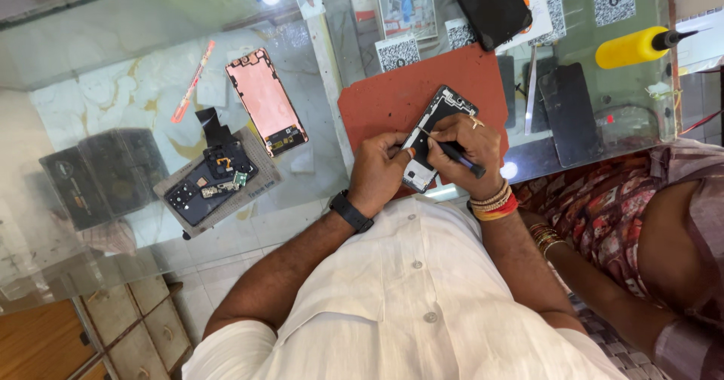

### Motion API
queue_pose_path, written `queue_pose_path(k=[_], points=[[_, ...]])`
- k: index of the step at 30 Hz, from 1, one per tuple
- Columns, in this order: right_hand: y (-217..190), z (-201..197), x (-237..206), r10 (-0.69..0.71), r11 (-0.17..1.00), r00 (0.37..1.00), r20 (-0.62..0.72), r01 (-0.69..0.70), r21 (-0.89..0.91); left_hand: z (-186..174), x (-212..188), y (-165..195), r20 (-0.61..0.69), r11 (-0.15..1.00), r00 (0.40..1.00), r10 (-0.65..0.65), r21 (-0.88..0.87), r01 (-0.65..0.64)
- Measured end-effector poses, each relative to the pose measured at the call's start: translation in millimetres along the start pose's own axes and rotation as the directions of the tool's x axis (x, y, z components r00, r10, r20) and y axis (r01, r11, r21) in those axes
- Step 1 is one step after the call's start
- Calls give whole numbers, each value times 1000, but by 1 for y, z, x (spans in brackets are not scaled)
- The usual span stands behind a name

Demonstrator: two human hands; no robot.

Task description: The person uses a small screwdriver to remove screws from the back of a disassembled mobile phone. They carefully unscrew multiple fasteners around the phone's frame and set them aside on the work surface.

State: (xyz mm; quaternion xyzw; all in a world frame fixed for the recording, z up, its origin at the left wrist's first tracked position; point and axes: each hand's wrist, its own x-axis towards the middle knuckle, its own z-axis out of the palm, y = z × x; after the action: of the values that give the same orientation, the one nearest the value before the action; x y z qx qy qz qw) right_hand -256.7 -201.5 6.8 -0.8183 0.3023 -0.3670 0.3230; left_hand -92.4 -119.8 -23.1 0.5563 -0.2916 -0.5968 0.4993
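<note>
An opened phone body [436, 127] with its insides showing lies on a red mat [392, 97] on a glass counter. My left hand [379, 170] grips the phone's near end and holds it steady; a black watch is on that wrist. My right hand [469, 150] holds a dark-handled screwdriver [458, 156] with its thin tip pressed into the phone's middle. Bangles ring the right wrist.
A pink-backed screen panel [266, 101] lies at left, beside a dark back cover [205, 185] with small loose parts on a pad. A yellow bottle [632, 47], a black phone [489, 3] and a dark panel [570, 112] sit at the far right. Another person's arm [603, 289] rests at right.
</note>
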Motion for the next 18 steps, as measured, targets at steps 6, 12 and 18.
queue_pose_path(k=[6, 12, 18], points=[[1, -2, -1, 43, 997, 999, 6, -44, 69, 0, -2, 1, 2, 999, 1000, -16, -31, 16], [3, -3, -4, 55, 998, 998, -19, -55, -4, 4, -2, 0, -8, 1000, 1000, -28, 10, 28], [4, -4, -6, 23, 994, 998, 61, -29, 105, 3, -4, 0, -3, 1000, 1000, -19, -14, 19]])
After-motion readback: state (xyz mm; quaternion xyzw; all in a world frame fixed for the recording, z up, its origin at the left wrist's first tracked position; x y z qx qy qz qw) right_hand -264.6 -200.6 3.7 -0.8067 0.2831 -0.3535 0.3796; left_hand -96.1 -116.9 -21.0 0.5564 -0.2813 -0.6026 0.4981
